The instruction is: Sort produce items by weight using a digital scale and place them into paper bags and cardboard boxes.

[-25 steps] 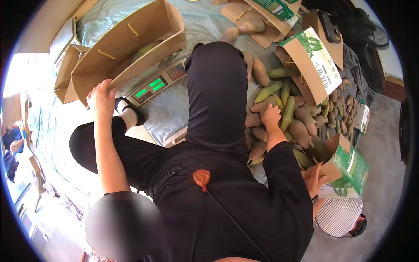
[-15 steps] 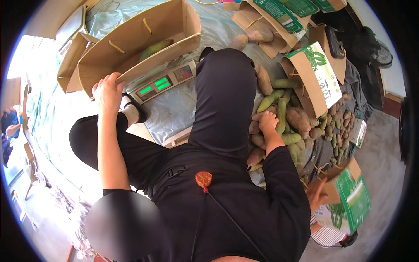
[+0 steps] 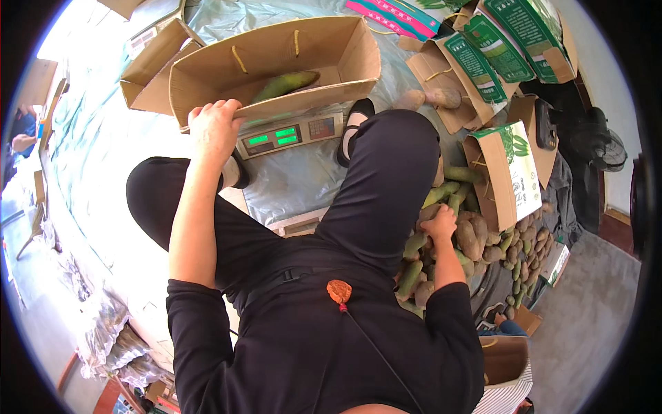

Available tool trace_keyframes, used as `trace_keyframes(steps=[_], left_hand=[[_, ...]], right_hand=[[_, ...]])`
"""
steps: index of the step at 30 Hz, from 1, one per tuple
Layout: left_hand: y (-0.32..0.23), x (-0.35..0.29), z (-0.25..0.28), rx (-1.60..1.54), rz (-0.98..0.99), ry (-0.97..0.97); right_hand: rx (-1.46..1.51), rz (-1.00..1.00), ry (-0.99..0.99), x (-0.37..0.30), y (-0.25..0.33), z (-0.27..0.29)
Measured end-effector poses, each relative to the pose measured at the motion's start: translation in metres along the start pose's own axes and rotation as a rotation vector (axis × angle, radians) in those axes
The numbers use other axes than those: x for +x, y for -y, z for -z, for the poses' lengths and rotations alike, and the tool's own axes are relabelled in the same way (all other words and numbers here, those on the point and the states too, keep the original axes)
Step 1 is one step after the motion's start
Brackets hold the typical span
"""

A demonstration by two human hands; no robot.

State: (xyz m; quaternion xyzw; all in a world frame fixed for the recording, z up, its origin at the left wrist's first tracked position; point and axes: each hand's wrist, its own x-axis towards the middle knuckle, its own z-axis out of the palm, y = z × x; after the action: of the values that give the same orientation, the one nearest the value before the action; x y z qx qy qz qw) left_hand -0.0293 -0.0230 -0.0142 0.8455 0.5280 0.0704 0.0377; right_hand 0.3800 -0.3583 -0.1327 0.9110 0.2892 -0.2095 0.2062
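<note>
My left hand (image 3: 215,131) grips the near rim of an open cardboard box (image 3: 276,114), fingers hooked over its edge. Inside the box lies a long green radish-like vegetable (image 3: 286,85). The box rests on a digital scale (image 3: 293,136) with lit green displays. To my right, my right hand (image 3: 441,224) is down in a heap of vegetables, fingers curled against a brown tuber (image 3: 429,212); what they close on is mostly hidden. Around that hand lie green radish-like vegetables (image 3: 409,277) and larger brown tubers (image 3: 472,238).
A white-and-green carton (image 3: 514,172) lies tipped beside the heap. Green cartons (image 3: 500,52) crowd the far right, near a black fan (image 3: 607,145). Smaller tubers (image 3: 527,245) spread rightward. Another person's striped clothing (image 3: 507,399) shows beside an open box (image 3: 507,359) at lower right.
The whole view has shifted, bringing the box and scale rightward. My left hand stays on the box rim; my right hand remains at the heap. The other person's hand and green carton have left sight.
</note>
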Motion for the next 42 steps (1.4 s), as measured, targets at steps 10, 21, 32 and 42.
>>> trace_keyframes(steps=[10, 21, 32, 42], left_hand=[[0.002, -0.003, -0.001, -0.019, -0.012, 0.014], [0.002, -0.001, 0.0, -0.019, -0.002, 0.032], [0.001, 0.0, 0.002, -0.029, -0.006, 0.038], [0.0, 0.003, 0.003, -0.023, -0.015, 0.035]], right_hand=[[1.03, 0.445, -0.431, 0.007, 0.034, 0.177], [0.827, 1.318, -0.652, -0.06, 0.231, 0.346], [-0.014, 1.317, -0.355, -0.07, 0.423, 0.248], [0.131, 1.375, -0.191, -0.05, 0.419, 0.256]])
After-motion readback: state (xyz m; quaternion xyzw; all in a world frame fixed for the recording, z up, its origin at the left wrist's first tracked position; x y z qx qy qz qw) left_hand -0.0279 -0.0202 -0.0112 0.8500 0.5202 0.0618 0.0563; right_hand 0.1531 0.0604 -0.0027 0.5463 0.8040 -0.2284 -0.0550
